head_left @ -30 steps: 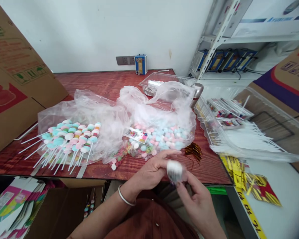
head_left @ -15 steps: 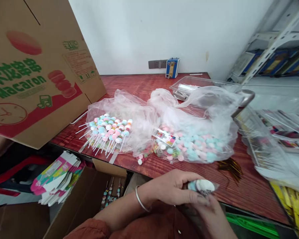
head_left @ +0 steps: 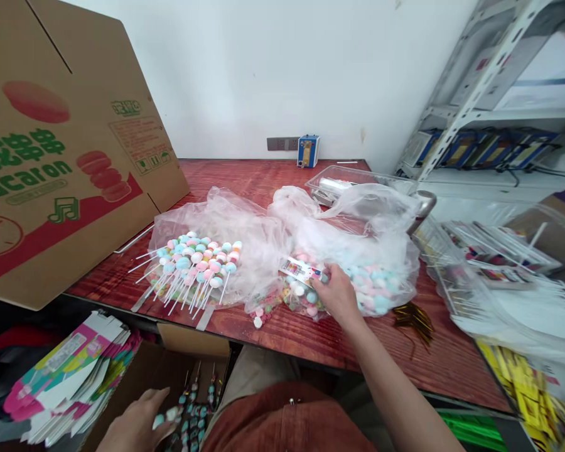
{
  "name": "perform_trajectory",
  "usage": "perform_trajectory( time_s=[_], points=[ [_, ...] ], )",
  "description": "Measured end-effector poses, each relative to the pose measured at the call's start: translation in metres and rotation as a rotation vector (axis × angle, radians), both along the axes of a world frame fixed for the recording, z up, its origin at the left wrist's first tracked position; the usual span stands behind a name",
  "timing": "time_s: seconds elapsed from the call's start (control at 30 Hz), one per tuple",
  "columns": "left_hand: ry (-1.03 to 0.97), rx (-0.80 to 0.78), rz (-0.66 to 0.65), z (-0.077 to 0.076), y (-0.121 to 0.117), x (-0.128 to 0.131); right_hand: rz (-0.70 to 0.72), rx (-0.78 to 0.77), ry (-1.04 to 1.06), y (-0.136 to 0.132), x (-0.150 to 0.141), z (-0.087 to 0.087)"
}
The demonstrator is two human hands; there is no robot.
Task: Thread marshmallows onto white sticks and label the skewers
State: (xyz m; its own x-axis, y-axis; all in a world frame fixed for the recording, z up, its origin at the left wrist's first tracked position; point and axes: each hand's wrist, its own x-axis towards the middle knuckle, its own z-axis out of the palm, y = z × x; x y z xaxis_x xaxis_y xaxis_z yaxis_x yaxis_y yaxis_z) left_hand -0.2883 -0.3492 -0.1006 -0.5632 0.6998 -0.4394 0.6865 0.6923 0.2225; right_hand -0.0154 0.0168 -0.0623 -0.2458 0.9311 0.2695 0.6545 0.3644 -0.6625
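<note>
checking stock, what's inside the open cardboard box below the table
Sticks of round sweets, some pale blue. The left hand covers part of the box; whatever lies beneath the sweets is hidden.

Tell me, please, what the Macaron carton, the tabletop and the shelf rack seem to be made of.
The Macaron carton looks like matte brown cardboard, going by its slit and printed face. The tabletop shows reddish wood grain with a slight sheen, possibly only laminate. The shelf rack is probably white-painted metal, given its slotted uprights.
</note>
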Motion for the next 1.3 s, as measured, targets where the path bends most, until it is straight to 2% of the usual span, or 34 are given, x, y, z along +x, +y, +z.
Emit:
perform_trajectory(
  time_s=[0.03,0.1,0.17,0.3,0.33,0.4,0.47,0.57,0.67,0.73,0.83,0.97,1.13,1.3],
  points=[
    [-0.049,0.029,-0.001,-0.007,0.002,0.003,-0.016,0.007,-0.025,0.005,-0.008,-0.002],
    [-0.213,0.132,-0.036,-0.004,0.020,0.018,-0.028,0.024,-0.072,0.009,-0.017,-0.003],
    [-0.323,0.225,-0.107,0.017,0.051,0.040,-0.010,0.056,-0.114,0.009,-0.019,-0.001],
    [-0.600,0.417,-0.309,0.072,0.118,0.084,0.033,0.159,-0.173,0.006,-0.014,0.006],
    [-0.681,0.441,-0.350,0.080,0.133,0.094,0.036,0.181,-0.181,0.006,-0.013,0.008],
    [-0.842,0.479,-0.368,0.086,0.163,0.112,0.044,0.214,-0.193,0.007,-0.013,0.011],
    [-1.061,0.493,-0.279,0.081,0.194,0.131,0.080,0.229,-0.147,0.009,-0.013,0.016],
    [-1.538,0.562,0.046,0.063,0.243,0.160,0.163,0.211,-0.028,0.008,-0.007,0.027],
    [-2.045,0.648,0.346,0.051,0.285,0.184,0.200,0.054,0.142,-0.001,0.009,0.043],
    [-2.221,0.674,0.491,0.048,0.304,0.196,0.185,-0.087,0.296,-0.009,0.026,0.051],
    [-2.195,0.733,0.621,0.046,0.314,0.206,0.127,-0.229,0.461,-0.020,0.052,0.053],
    [-1.910,0.788,0.644,0.046,0.312,0.212,0.045,-0.334,0.555,-0.034,0.077,0.040],
    [-1.641,0.940,0.602,0.052,0.307,0.220,-0.056,-0.276,0.434,-0.052,0.083,0.025],
    [-1.686,0.936,0.588,0.053,0.302,0.227,-0.100,-0.150,0.302,-0.061,0.080,0.022]
  ],
)
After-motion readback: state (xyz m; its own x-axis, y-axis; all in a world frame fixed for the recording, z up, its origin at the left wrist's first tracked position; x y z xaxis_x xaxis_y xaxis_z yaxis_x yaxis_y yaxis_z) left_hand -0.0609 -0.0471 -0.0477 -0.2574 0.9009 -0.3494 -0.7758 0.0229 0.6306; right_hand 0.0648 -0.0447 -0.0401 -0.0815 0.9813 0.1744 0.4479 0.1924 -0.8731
